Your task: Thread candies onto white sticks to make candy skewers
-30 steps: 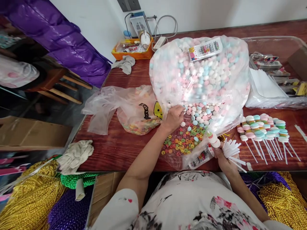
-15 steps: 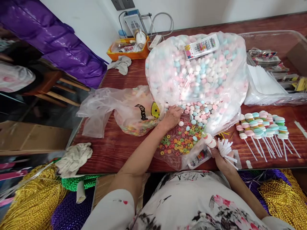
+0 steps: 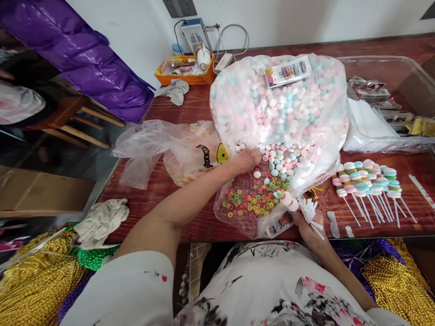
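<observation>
Held skewer: the sweet skewer (image 3: 288, 201) is right of centre, below the loose pastel sweets (image 3: 283, 159); its long axis slants, the green-ringed tip pointing to the upper left and the other end running lower right into the grip.
Right hand: the right hand (image 3: 306, 225), lower right of centre, is closed round the skewer's base and a bundle of white sticks (image 3: 310, 212), whose ends fan out.
Left hand: the left hand (image 3: 249, 159), mid-frame, has its fingers curled at the sweets' left edge; cannot tell whether it grips one.
Candy rings: the coloured rings (image 3: 251, 201) lie below the left hand.
Finished row: loaded skewers (image 3: 369, 179) lie at the right of the table (image 3: 141, 201), sweets toward the top, bare sticks slanting down and right.
</observation>
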Available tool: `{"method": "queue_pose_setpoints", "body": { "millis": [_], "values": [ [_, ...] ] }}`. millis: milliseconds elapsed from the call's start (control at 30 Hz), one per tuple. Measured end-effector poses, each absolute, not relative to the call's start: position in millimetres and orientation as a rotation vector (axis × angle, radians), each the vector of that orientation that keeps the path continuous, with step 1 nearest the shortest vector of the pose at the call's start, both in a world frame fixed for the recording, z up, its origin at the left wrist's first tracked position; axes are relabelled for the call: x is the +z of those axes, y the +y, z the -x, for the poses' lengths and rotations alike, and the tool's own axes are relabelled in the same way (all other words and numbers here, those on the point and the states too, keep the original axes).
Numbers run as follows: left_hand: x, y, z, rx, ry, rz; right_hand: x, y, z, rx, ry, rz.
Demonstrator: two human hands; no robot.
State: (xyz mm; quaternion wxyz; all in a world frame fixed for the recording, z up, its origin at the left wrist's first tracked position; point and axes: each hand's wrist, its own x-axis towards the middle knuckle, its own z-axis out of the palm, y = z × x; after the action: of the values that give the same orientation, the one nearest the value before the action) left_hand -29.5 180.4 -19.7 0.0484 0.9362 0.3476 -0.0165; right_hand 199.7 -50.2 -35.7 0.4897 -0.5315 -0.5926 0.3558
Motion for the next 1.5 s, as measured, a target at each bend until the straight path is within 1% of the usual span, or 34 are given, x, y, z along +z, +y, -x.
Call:
{"method": "queue_pose_setpoints", "body": {
  "millis": [67,100,167,233,267,367,433,533,667,800,1033,1233,1367,1433,1500],
  "values": [
    [-16,179,32,-0.021,1.091,-2.848,-28,-50,-197,0.835,-1.447,1.296],
    [-13,173,33,0.073,1.114,-2.814,-26,-50,-197,0.821,-1.442,1.300],
    [-9,153,36,0.486,1.172,-2.608,-22,-51,-197,0.835,-1.432,1.312],
    [-6,120,37,1.061,1.194,-2.114,-20,-51,-198,0.886,-1.428,1.320],
    [-5,101,36,1.213,1.167,-1.842,-19,-51,-197,0.912,-1.426,1.323],
    [-3,49,25,1.372,1.098,-1.193,-17,-49,-190,0.957,-1.452,1.283],
    [-2,26,17,1.416,1.097,-1.003,-18,-47,-184,0.965,-1.514,1.240],
    [-3,11,11,1.469,1.118,-0.975,-23,-46,-179,0.953,-1.600,1.217],
    [-9,9,14,1.504,1.126,-1.112,-32,-49,-182,0.932,-1.642,1.208],
    [-13,4,15,1.515,1.087,-1.186,-29,-52,-185,0.954,-1.660,1.155],
    [4,-6,10,1.510,1.071,-1.301,-21,-51,-185,0.974,-1.648,1.229],
    [2,-2,16,1.603,1.206,-1.696,-19,-52,-185,1.003,-1.695,1.157],
    [-1,0,23,1.618,1.205,-1.904,-26,-60,-185,0.929,-1.493,1.183],
    [-1,-1,25,1.621,1.194,-1.934,-31,-64,-184,0.993,-1.334,1.243],
    [-2,-1,26,1.617,1.174,-1.967,-35,-67,-185,1.072,-1.310,1.243]
  ]
}}
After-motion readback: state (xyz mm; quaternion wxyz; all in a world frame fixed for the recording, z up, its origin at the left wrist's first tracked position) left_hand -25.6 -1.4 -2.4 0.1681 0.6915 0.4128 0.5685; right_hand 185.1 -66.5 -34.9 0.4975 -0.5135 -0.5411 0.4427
